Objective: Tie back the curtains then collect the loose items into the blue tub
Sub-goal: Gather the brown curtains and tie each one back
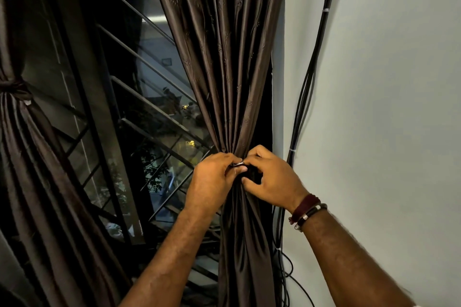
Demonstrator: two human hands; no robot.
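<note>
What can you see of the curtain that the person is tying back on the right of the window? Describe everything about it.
The right curtain is dark brown with a satin-like sheen and a faint woven pattern. It hangs in long vertical pleats beside the pale wall, pinched to a narrow waist, then spreads again below. The left hand and right hand both grip it at that waist, working a dark tie-back that is mostly hidden by the fingers. Black cables run down the wall next to it.
</note>
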